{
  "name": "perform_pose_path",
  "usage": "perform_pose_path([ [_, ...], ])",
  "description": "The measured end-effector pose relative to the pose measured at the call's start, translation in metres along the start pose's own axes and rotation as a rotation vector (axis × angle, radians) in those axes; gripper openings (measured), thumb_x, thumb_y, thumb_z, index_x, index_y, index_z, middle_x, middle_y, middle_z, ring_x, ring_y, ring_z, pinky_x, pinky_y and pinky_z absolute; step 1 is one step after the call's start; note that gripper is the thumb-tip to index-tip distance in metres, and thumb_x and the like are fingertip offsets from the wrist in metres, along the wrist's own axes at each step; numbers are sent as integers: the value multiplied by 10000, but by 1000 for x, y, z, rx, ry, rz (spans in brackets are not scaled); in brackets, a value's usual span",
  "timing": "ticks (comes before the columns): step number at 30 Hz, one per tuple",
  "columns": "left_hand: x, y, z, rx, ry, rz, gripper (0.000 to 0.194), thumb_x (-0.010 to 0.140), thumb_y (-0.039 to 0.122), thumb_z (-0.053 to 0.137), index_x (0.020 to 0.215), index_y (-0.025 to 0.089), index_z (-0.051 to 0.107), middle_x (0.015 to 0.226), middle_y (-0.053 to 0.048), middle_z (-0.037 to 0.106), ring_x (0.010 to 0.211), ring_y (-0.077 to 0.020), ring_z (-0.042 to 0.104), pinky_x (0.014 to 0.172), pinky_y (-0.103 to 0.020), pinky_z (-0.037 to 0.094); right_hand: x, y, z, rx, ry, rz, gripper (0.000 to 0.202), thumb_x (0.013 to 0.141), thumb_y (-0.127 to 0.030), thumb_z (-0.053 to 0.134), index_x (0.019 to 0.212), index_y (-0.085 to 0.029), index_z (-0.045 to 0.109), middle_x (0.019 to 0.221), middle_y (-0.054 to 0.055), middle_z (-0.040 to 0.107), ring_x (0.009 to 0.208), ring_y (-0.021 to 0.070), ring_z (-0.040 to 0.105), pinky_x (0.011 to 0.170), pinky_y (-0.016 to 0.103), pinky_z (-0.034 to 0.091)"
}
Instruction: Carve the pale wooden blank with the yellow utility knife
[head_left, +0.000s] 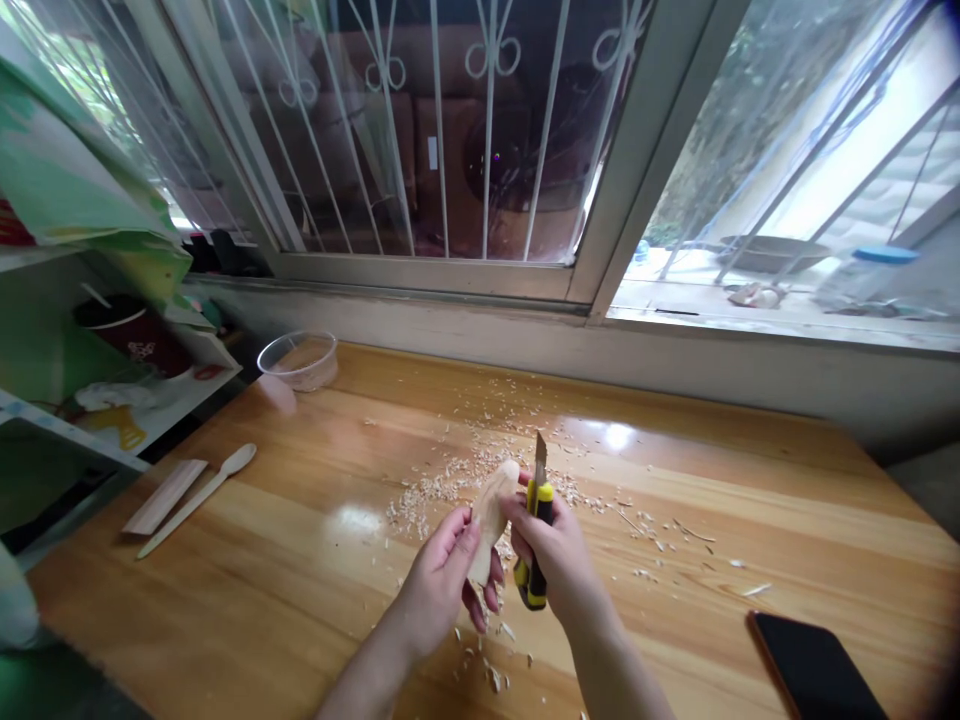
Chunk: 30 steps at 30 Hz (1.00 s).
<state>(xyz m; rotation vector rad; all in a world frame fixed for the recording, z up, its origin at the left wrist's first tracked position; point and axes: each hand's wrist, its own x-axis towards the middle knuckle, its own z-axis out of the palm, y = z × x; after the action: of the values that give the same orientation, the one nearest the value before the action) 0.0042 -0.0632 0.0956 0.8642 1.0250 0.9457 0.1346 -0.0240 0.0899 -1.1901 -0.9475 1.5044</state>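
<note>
A pale, partly carved piece of wood (491, 508) is held upright over the table, its top end rounded. My left hand (442, 570) is closed around its lower part, fingers behind and thumb in front. My right hand (551, 540) grips a yellow and black utility knife (538, 545), its blade out and pointing up. The right thumb and a fingertip also touch the wood's upper right edge. Many small wood shavings (442, 485) lie scattered on the table under and beyond both hands.
On the wooden table (300, 590), a wooden spoon (202, 495) and a flat wooden strip (165, 497) lie at left. A clear plastic bowl (300, 362) stands at the back left corner. A dark phone (817, 665) rests front right. Shelves (187, 400) adjoin the left side; a barred window rises behind.
</note>
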Motion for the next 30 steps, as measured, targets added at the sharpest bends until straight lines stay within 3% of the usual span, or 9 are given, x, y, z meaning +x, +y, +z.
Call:
perform_pose_path([
  [3,-2,-2,0,64,-80,-14,398,814,499,552,1019,168,471,716,23,554,496,-77,557,380,-152,451,3,3,-2,60,63,-5,525,606,-477,748,970,-177,517,523,-105,420,389,42,281,388,193,222],
  [9,-2,-6,-2,203,-16,-96,342,764,396,636,981,163,514,799,-15,565,594,-131,630,357,-153,432,2,4,-2,-37,62,-48,483,588,-479,747,923,-185,560,610,-55,502,412,62,334,385,215,255],
  [13,-6,-1,-1,127,-50,-120,342,755,441,638,873,169,468,708,25,531,476,-90,568,342,-160,431,-2,1,-4,-240,-7,-158,415,710,-532,629,943,-196,563,674,-27,519,464,92,389,422,235,307],
  [16,-10,5,-3,-8,-101,-45,352,755,423,660,902,175,458,703,40,496,465,-57,485,352,-162,464,-4,-2,-15,-514,-61,-307,398,807,-554,517,1020,-217,522,693,-18,543,561,130,466,518,252,363],
  [19,-13,12,-5,-85,-119,52,339,746,354,694,929,179,468,804,18,490,513,-48,457,377,-170,504,-7,-10,-26,-793,-188,-431,411,919,-544,282,857,-220,527,609,-25,495,540,130,443,535,261,332],
  [23,-22,21,-5,-75,-133,100,281,811,332,636,975,178,467,727,47,453,520,-47,467,468,-209,561,-15,-22,-28,-1071,-267,-571,428,911,-562,333,729,-210,492,599,-14,494,544,125,438,530,260,293],
  [30,-38,27,-6,19,-98,119,469,875,363,552,1272,220,349,782,25,526,622,-80,556,637,-259,569,-27,-25,-21,-1112,-401,-628,489,893,-627,325,704,-209,496,631,-8,529,540,115,461,518,256,282],
])
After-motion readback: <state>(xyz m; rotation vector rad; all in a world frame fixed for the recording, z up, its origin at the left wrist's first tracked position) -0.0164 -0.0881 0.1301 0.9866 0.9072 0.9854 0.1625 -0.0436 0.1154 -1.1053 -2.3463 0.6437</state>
